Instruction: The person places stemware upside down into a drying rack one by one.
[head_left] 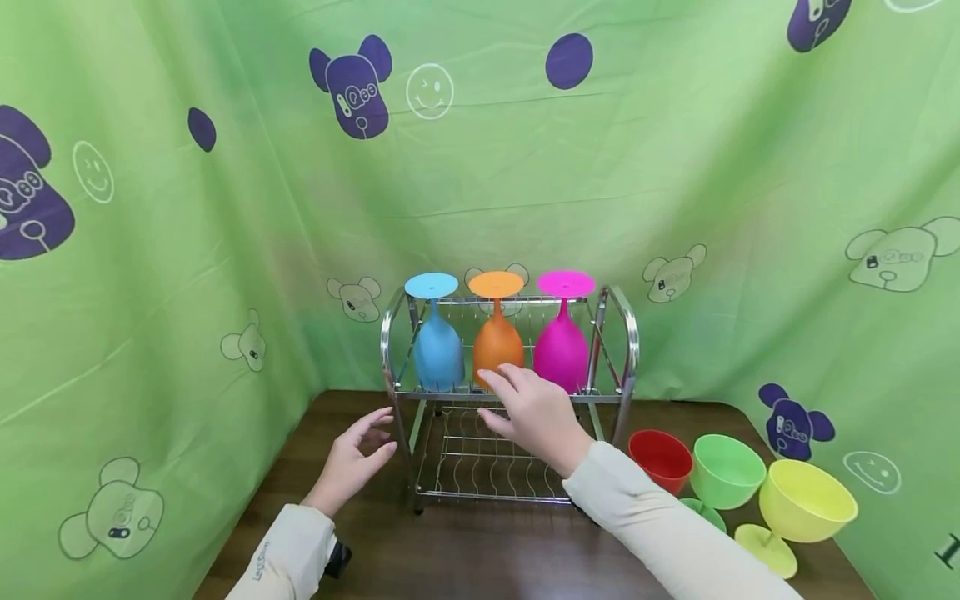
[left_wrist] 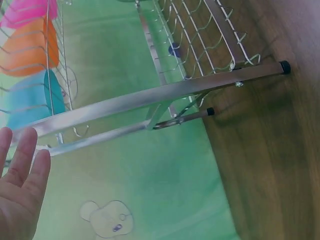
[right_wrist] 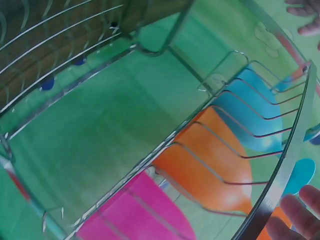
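A chrome two-tier dish rack stands on the table. Upside down in its top tier are a blue goblet, an orange goblet and a magenta goblet, bases up. My right hand hovers in front of the orange goblet's lower part, fingers loosely bent and holding nothing; in the right wrist view its fingertips show near the rack's front bar. Beside the rack's left leg is my left hand, its fingers spread and nothing in them. The left wrist view shows several of its fingers close to the rack's frame.
Right of the rack stand a red goblet, a green goblet and a yellow goblet, bowls up. The rack's lower tier is bare wire. Green printed cloth hangs behind and along both sides of the brown table.
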